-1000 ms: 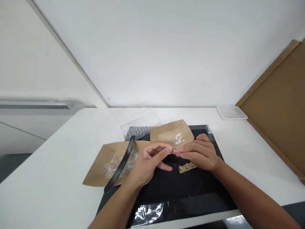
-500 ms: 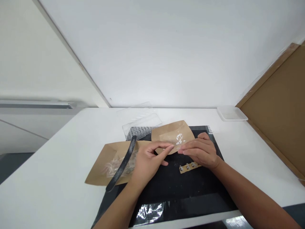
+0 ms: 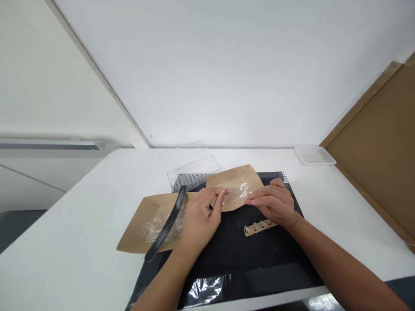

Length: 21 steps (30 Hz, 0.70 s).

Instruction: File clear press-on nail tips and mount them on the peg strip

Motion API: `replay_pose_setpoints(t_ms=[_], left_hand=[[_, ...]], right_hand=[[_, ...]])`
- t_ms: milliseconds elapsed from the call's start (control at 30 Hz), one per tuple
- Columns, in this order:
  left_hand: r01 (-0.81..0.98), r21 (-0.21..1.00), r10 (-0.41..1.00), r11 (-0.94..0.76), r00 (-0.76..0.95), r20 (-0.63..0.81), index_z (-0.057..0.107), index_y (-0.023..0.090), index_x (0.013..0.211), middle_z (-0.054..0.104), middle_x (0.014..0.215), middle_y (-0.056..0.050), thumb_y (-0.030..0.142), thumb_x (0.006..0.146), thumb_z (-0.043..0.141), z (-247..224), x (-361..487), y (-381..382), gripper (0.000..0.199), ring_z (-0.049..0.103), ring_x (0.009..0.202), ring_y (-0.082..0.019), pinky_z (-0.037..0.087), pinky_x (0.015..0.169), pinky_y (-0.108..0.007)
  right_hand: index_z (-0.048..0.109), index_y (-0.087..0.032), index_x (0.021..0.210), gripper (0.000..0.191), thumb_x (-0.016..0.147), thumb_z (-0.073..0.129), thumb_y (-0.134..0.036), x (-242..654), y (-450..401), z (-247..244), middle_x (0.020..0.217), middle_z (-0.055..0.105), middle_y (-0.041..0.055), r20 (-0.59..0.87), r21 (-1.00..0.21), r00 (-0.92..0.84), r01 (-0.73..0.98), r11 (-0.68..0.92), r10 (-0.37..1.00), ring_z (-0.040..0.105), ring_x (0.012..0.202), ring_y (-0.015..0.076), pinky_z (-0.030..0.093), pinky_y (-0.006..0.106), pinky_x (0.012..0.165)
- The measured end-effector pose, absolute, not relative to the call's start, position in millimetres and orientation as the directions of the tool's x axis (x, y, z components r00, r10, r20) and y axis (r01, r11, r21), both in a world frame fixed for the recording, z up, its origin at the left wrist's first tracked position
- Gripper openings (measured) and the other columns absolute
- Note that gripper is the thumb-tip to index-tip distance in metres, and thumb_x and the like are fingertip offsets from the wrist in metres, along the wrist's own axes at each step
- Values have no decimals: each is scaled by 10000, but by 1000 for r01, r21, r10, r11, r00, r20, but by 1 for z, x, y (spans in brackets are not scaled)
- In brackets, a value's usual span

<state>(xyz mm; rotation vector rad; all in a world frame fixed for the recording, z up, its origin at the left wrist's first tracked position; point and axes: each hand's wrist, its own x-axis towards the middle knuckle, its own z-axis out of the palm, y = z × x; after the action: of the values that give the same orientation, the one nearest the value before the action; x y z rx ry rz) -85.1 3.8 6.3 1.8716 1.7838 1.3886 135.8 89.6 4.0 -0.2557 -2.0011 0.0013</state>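
- White table (image 3: 81,216) beneath; my left hand (image 3: 201,212) pinched, right hand (image 3: 275,203) curled; I can't tell what either holds.
- White chips (image 3: 244,187): in the paper tray (image 3: 223,178), just beyond my right grip.
- Fingertip handling, I judge; next calls for light pinching.

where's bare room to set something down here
Bare white tabletop shows left of the left brown tray, and between the black mat and cardboard. The mat also has room, barring specks, nearer the person than the studded strip. Crowded: the mat's far side, around the left hand, right hand and rear brown tray.
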Motion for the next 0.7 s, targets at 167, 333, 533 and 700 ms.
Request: replay_pose_setpoints(t_ms=[167, 333, 533, 700], left_hand=[[665, 684, 857, -301, -125, 500, 829, 248, 1053, 846, 1035, -35, 308, 1013, 642, 5, -88, 5, 201, 799, 901, -232, 660, 799, -368], [693, 632, 823, -348, -97, 560, 842, 246, 919, 848, 894, -30, 295, 960, 735, 5, -88, 6, 124, 786, 805, -222, 641, 767, -352], [740, 591, 788, -321, -137, 600, 816, 243, 811, 814, 775, -6, 341, 927, 782, 4, -88, 5, 156, 740, 666, -203, 617, 721, -358], [747, 594, 820, -298, -118, 559, 818, 239, 938, 838, 899, -18, 337, 987, 709, -1, -90, 7, 155, 783, 792, -218, 622, 795, -361]], right_hand=[[687, -272, 991, 235, 900, 816, -97, 136, 92, 0, 982, 849, -36, 901, -130, -387, 190, 973, 196, 793, 761, 117, 448, 327, 696], [685, -273, 982, 223, 909, 806, -101, 135, 92, 1, 961, 849, -38, 902, -133, -384, 194, 972, 200, 791, 743, 120, 439, 327, 681], [677, -274, 986, 214, 918, 806, -118, 135, 95, -2, 974, 848, -45, 889, -136, -406, 206, 969, 211, 783, 737, 113, 431, 330, 687], [637, -273, 1127, 266, 940, 822, -242, 133, 96, -6, 881, 841, -34, 876, -191, -391, 255, 948, 282, 784, 727, 146, 460, 344, 722]])
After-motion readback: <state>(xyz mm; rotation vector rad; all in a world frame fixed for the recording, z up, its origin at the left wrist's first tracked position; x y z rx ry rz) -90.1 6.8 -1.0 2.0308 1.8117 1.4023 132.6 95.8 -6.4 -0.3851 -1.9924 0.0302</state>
